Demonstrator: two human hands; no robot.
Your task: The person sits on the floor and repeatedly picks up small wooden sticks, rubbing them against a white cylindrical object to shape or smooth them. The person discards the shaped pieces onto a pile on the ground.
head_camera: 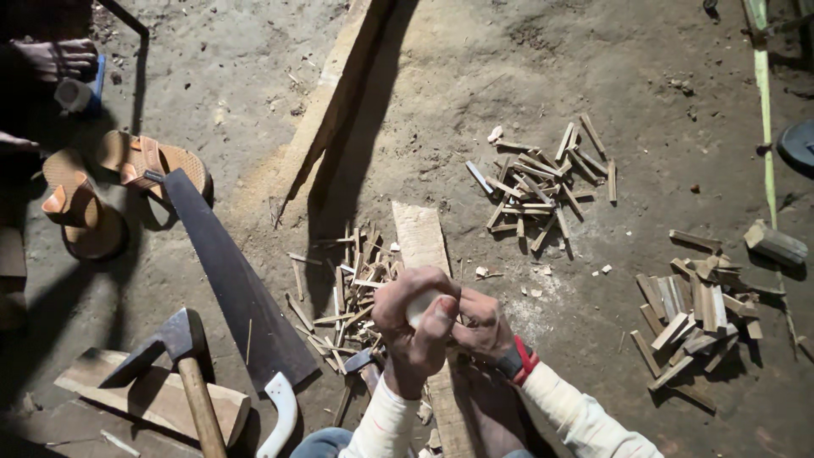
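Note:
My left hand (411, 326) is closed around a pale rounded tool handle (421, 307), held upright over a narrow wooden board (420, 233) that lies on the dirt floor. My right hand (482, 326) presses against the left from the right side, fingers curled; a black and red band (519, 360) sits on its wrist. What the right hand grips is hidden. Thin split wood sticks (348, 293) lie scattered just left of my hands. Both forearms wear pale sleeves.
A hand saw (229, 280) with a white handle lies left. An adze (174, 352) rests on a wood block (153, 394). Stick piles (543, 182) and short wood blocks (691, 309) lie right. Sandals (148, 161), a long plank (335, 106) and a yellow-green strap (766, 119) lie beyond.

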